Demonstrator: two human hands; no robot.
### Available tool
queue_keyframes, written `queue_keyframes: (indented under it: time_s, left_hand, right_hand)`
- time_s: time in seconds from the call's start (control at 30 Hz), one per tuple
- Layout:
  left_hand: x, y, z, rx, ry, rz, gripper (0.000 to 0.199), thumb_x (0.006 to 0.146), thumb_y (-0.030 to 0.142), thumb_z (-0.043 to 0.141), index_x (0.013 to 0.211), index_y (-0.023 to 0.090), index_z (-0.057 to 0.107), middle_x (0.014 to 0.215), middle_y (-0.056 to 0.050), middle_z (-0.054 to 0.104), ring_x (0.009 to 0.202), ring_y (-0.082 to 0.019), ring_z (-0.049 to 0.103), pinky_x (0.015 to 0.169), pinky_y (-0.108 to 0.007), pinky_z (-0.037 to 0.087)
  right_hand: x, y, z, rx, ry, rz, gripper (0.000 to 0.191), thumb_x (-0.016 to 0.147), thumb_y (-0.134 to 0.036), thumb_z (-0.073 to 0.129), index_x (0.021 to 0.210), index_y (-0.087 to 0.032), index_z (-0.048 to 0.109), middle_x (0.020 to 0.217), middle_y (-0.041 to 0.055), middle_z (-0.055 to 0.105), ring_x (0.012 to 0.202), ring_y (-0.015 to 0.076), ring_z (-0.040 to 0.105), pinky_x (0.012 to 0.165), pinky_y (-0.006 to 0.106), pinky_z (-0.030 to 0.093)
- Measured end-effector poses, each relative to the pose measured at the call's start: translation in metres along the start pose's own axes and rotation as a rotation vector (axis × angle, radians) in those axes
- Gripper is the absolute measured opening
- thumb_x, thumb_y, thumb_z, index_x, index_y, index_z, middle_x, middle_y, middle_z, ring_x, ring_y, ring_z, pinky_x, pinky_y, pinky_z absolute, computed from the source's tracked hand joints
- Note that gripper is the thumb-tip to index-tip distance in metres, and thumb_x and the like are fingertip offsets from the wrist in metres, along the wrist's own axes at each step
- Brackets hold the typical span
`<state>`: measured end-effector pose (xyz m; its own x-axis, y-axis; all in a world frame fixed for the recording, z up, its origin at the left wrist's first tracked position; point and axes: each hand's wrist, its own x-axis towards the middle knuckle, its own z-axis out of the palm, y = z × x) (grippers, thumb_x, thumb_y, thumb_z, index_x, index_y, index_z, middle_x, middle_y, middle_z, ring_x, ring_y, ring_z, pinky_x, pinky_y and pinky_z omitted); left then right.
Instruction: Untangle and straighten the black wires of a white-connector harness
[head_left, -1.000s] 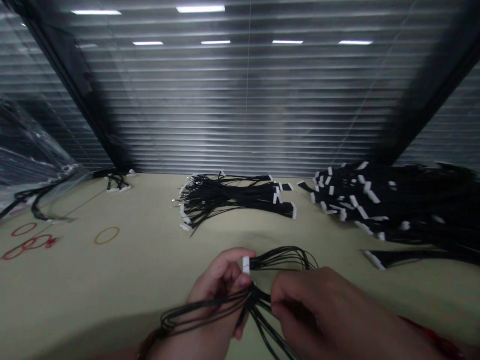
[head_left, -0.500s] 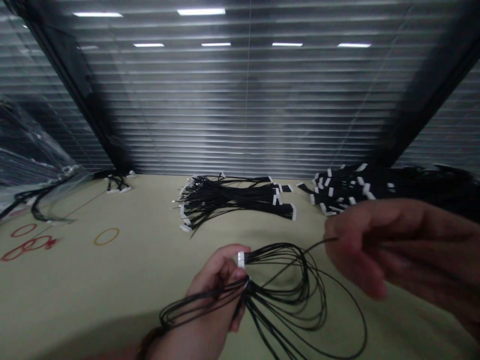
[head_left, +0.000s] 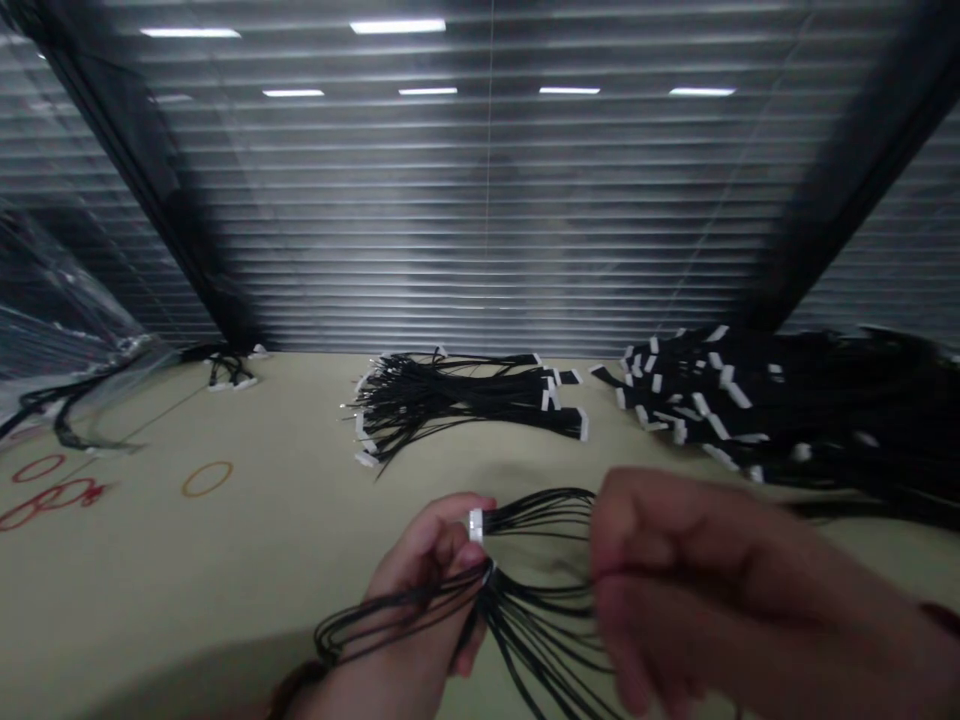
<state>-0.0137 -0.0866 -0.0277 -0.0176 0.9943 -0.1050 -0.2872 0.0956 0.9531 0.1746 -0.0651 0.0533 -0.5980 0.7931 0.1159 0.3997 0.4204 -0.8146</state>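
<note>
My left hand [head_left: 427, 570] is closed around a bunch of thin black wires [head_left: 540, 625], pinching their white connector [head_left: 475, 525] between finger and thumb. The wires fan out from the connector and loop back across my left wrist. My right hand [head_left: 697, 590] hovers just to the right with its fingers drawn together, blurred and covering the far part of the wire loops. Whether those fingers hold a wire is hidden.
A loose bundle of white-ended black wires [head_left: 465, 400] lies on the cream table [head_left: 225, 600] ahead, with a larger heap [head_left: 772, 410] to the right and a small bundle [head_left: 231, 372] far left. Clear plastic sheeting [head_left: 52, 320] stands at the left, before window blinds [head_left: 487, 200].
My right hand has come down and leftward, now covering the wire loops it was clear of half a second ago. My left hand and the connector have barely moved.
</note>
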Motion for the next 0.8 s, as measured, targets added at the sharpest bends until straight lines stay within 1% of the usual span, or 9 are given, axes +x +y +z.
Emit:
queue_keyframes:
  time_s: [0.07, 0.13, 0.2, 0.3, 0.37, 0.47, 0.63, 0.7, 0.8]
  left_hand:
    - [-0.001, 0.0, -0.002, -0.048, -0.066, 0.004, 0.036, 0.074, 0.049, 0.065, 0.099, 0.024, 0.059, 0.056, 0.008, 0.051, 0.032, 0.0, 0.036, 0.031, -0.009, 0.028]
    - [-0.003, 0.0, -0.004, -0.089, -0.121, 0.002, 0.031, 0.076, 0.047, 0.064, 0.099, 0.027, 0.06, 0.06, 0.007, 0.053, 0.033, 0.001, 0.037, 0.032, -0.008, 0.03]
    - [-0.004, 0.0, -0.004, -0.115, -0.168, 0.005, 0.028, 0.076, 0.044, 0.064, 0.099, 0.028, 0.061, 0.062, 0.007, 0.053, 0.034, 0.002, 0.037, 0.032, -0.007, 0.032]
    - [-0.006, -0.001, -0.003, -0.144, -0.221, 0.012, 0.024, 0.078, 0.042, 0.063, 0.099, 0.031, 0.063, 0.064, 0.007, 0.054, 0.033, 0.003, 0.036, 0.033, -0.006, 0.032]
    - [-0.006, -0.002, -0.002, -0.159, -0.227, 0.012, 0.021, 0.08, 0.039, 0.062, 0.099, 0.031, 0.063, 0.065, 0.006, 0.055, 0.034, 0.003, 0.037, 0.033, -0.005, 0.032]
    - [-0.005, -0.003, -0.002, -0.176, -0.239, 0.021, 0.019, 0.081, 0.037, 0.062, 0.099, 0.032, 0.064, 0.066, 0.006, 0.056, 0.035, 0.002, 0.038, 0.033, -0.005, 0.033]
    - [-0.007, -0.003, -0.002, -0.152, -0.284, 0.064, 0.017, 0.083, 0.035, 0.059, 0.1, 0.035, 0.064, 0.068, 0.006, 0.056, 0.036, 0.003, 0.036, 0.035, -0.005, 0.034]
    - [-0.008, -0.003, -0.001, -0.135, -0.266, 0.068, 0.017, 0.083, 0.037, 0.059, 0.099, 0.034, 0.064, 0.064, 0.007, 0.053, 0.035, 0.003, 0.034, 0.034, -0.005, 0.032]
    - [-0.009, -0.001, -0.001, -0.087, -0.222, 0.029, 0.021, 0.08, 0.041, 0.061, 0.098, 0.031, 0.063, 0.062, 0.007, 0.049, 0.035, 0.001, 0.035, 0.033, -0.007, 0.032]
  right_hand:
    - [0.004, 0.002, 0.019, -0.145, 0.023, -0.056, 0.014, 0.084, -0.016, 0.046, 0.071, -0.019, 0.052, 0.059, -0.0046, 0.055, 0.052, 0.0066, 0.049, 0.046, 0.016, 0.035]
    - [0.004, 0.008, 0.028, -0.273, 0.079, -0.108, 0.014, 0.081, -0.01, 0.047, 0.073, -0.019, 0.052, 0.064, -0.0049, 0.055, 0.056, 0.0068, 0.049, 0.047, 0.017, 0.033]
    - [0.002, 0.013, 0.03, -0.328, 0.113, -0.165, 0.013, 0.082, -0.01, 0.047, 0.074, -0.019, 0.051, 0.066, -0.0054, 0.055, 0.056, 0.0066, 0.048, 0.045, 0.017, 0.03]
    - [0.0, 0.017, 0.029, -0.385, 0.17, -0.225, 0.012, 0.081, -0.01, 0.049, 0.075, -0.02, 0.052, 0.069, -0.0057, 0.056, 0.06, 0.0074, 0.05, 0.051, 0.019, 0.033]
    - [-0.001, 0.017, 0.031, -0.413, 0.205, -0.243, 0.012, 0.079, -0.009, 0.052, 0.075, -0.02, 0.052, 0.069, -0.0063, 0.057, 0.062, 0.0083, 0.051, 0.054, 0.02, 0.035]
    - [-0.002, 0.018, 0.034, -0.431, 0.237, -0.254, 0.012, 0.079, -0.01, 0.052, 0.075, -0.021, 0.052, 0.068, -0.0068, 0.057, 0.061, 0.0087, 0.051, 0.054, 0.021, 0.034]
    - [-0.002, 0.019, 0.036, -0.47, 0.235, -0.24, 0.011, 0.08, -0.012, 0.05, 0.075, -0.021, 0.054, 0.068, -0.0058, 0.058, 0.062, 0.0101, 0.053, 0.055, 0.023, 0.036]
    - [-0.002, 0.018, 0.036, -0.473, 0.244, -0.242, 0.012, 0.08, -0.012, 0.05, 0.072, -0.021, 0.053, 0.067, -0.0056, 0.057, 0.061, 0.0102, 0.053, 0.054, 0.023, 0.036]
    - [-0.003, 0.016, 0.036, -0.474, 0.225, -0.23, 0.014, 0.078, -0.011, 0.049, 0.069, -0.02, 0.05, 0.064, -0.0054, 0.056, 0.058, 0.0101, 0.052, 0.051, 0.022, 0.035]
